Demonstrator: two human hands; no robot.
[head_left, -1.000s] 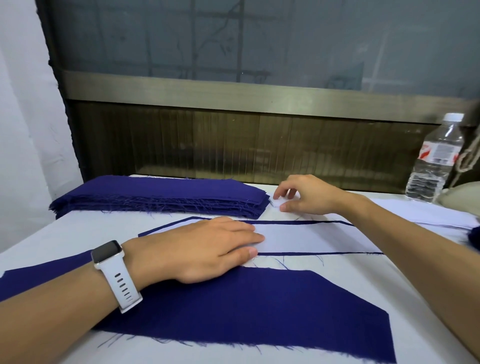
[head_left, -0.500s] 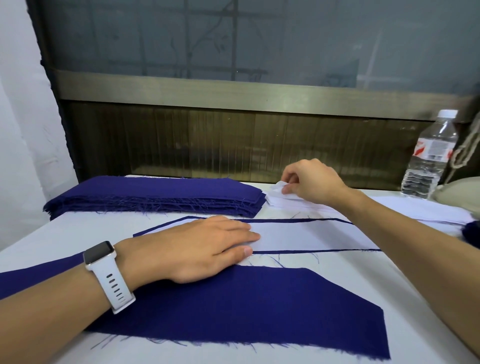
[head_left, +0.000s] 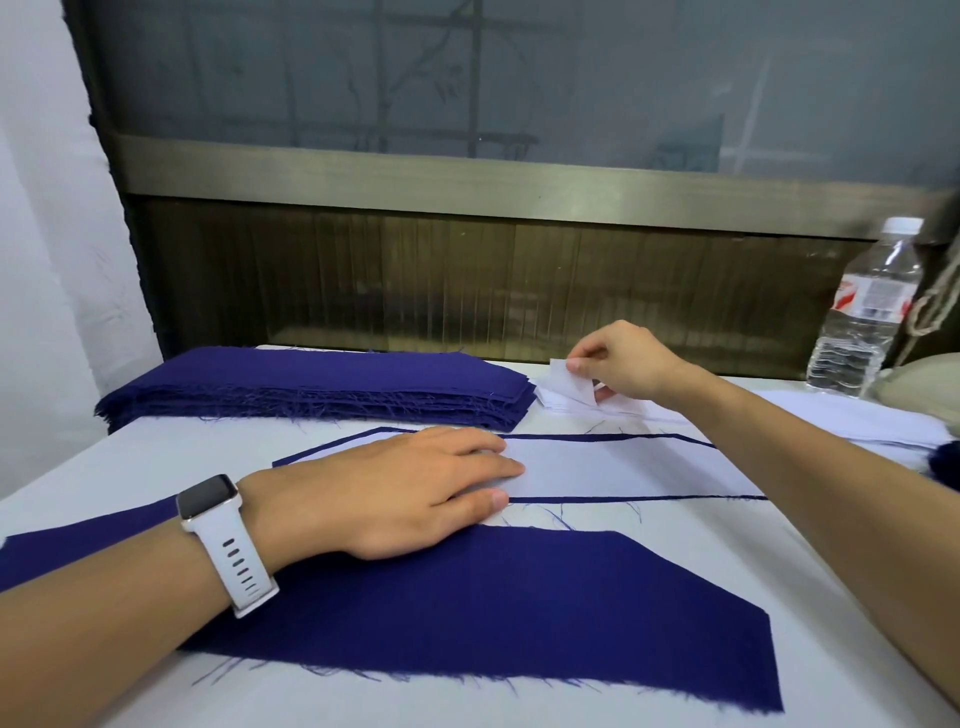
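White thin interfacing sheet (head_left: 569, 379), right of centre, is pinched by the right hand (head_left: 628, 364), likely to peel it off its white stack (head_left: 649, 413). Flat-fingered, the left hand (head_left: 410, 488) pins the white-faced navy fabric strip (head_left: 623, 467) against shifting.

I see my right hand (head_left: 623, 364) has risen. A second ago it lay low on the white stack (head_left: 618, 411), fingers curled on its left corner. Now it is lifted off the stack and pinches the top white piece (head_left: 569, 382) between thumb and forefinger. That piece's end is peeled up, and its lower part trails down to the stack.
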